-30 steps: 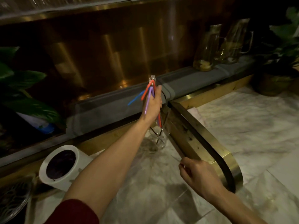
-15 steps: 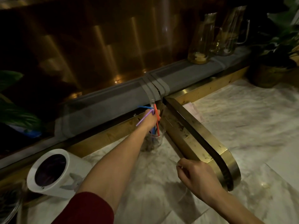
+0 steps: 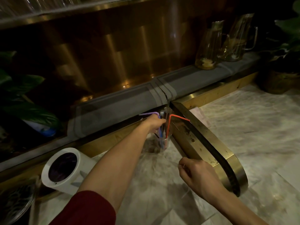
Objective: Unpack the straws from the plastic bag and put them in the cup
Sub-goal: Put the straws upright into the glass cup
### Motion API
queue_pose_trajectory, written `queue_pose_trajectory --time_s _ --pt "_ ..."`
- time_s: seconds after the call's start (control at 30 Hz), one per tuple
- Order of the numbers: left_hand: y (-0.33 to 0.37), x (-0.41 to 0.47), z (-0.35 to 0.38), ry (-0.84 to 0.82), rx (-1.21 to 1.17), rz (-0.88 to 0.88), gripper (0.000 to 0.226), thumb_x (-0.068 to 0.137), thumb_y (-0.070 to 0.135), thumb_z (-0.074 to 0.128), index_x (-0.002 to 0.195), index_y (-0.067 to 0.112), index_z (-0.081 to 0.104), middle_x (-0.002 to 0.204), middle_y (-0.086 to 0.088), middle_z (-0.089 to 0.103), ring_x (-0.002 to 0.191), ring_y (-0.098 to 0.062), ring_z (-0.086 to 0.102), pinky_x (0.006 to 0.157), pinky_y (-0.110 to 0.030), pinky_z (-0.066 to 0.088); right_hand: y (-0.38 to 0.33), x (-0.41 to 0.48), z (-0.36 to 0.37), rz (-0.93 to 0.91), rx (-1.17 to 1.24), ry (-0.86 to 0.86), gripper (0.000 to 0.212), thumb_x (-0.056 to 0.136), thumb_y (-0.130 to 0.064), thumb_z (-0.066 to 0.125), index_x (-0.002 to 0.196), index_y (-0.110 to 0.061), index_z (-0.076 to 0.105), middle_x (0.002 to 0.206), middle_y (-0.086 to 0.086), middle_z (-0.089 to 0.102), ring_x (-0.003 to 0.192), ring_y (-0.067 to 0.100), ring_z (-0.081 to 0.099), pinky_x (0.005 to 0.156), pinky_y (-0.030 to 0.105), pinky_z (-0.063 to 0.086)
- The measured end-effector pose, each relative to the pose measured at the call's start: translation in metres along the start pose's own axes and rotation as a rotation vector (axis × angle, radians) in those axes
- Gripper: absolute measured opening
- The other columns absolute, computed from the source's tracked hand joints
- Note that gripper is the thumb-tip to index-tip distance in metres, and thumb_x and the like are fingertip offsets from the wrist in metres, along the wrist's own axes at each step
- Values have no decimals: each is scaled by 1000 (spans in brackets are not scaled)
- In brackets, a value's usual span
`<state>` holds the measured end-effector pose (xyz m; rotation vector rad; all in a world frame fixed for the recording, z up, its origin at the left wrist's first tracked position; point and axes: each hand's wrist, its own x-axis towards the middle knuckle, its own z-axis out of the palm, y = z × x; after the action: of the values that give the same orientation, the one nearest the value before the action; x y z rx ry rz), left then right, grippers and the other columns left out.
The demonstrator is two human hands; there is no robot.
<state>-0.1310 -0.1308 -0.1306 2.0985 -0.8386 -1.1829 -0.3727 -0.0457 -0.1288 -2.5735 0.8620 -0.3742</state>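
L hand [image 3: 154, 123] was curled round the straws [image 3: 168, 127] - these stood upright in the clear cup [image 3: 164, 143] on the desk [image 3: 154, 202], bent tips splayed, purple left, red right. R hand [image 3: 200, 176] was curled too, pinching the thin clear plastic bag [image 3: 183, 166].

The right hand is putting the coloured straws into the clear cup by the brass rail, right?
No: the left hand holds the straws in the cup, as the head view shows. The right hand, nearer and apart from the cup, pinches the bag.
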Motion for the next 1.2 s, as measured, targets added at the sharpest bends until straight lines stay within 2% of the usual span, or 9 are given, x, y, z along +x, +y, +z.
queue_pose_trajectory --time_s 0.17,0.23,0.37,0.43,0.7,0.87,1.03,1.13,1.2 --pt "0 -13 -4 14 152 14 24 93 27 51 109 11 61 104 -12 64 94 -28 64 76 -37 54 -2 0 -1 -19 16 15 16 88 -31 45 80 -26 57 67 -7 61 57 15 56 52 34 47" --pt "-1 -21 -8 43 223 47 22 92 27 52 101 11 62 92 -9 63 85 -25 63 66 -31 49 -3 1 -3 -29 13 13 17 89 -32 44 81 -24 57 68 -6 61 59 16 57 54 35 47" --pt "3 -42 -15 161 503 215 18 88 26 54 82 16 67 89 -6 66 85 -22 61 73 -33 48 -7 3 -5 -56 -1 43 19 89 -31 45 79 -22 57 66 -5 61 58 18 56 51 32 41" --pt "8 -57 -18 196 627 250 16 88 28 54 75 22 60 84 -2 63 79 -19 60 66 -33 47 -10 4 -6 -54 -12 55 17 89 -31 47 78 -22 57 66 -4 62 58 20 57 50 29 36" --pt "15 -135 -29 342 919 469 19 91 33 49 97 19 60 90 -2 59 80 -21 57 57 -31 39 -29 12 -12 -41 11 107 18 88 -26 53 70 -24 51 53 -10 42 46 10 46 45 23 23" --pt "4 -192 -28 485 1099 549 29 93 36 45 109 16 58 108 -7 59 98 -26 56 72 -35 41 -41 18 -15 -40 30 150 34 85 -29 55 59 -33 33 44 -14 30 38 1 28 41 17 15" --pt "-27 -251 -14 604 1090 727 25 92 33 47 107 15 58 106 -8 59 98 -25 54 76 -36 42 -48 24 -14 -13 45 164 19 87 -34 53 69 -32 48 52 -13 45 43 1 41 40 19 24" --pt "-47 -272 -8 635 1055 788 18 87 29 55 93 14 62 90 -7 62 83 -26 58 66 -36 44 -56 26 -15 -3 24 150 13 88 -34 53 78 -27 58 63 -6 59 53 14 56 44 26 35" --pt "-60 -276 -4 580 1051 737 20 89 29 51 95 14 63 93 -7 62 87 -26 58 69 -36 45 -61 23 -16 -24 -23 176 12 87 -32 55 79 -24 60 69 1 65 61 23 62 47 28 36"
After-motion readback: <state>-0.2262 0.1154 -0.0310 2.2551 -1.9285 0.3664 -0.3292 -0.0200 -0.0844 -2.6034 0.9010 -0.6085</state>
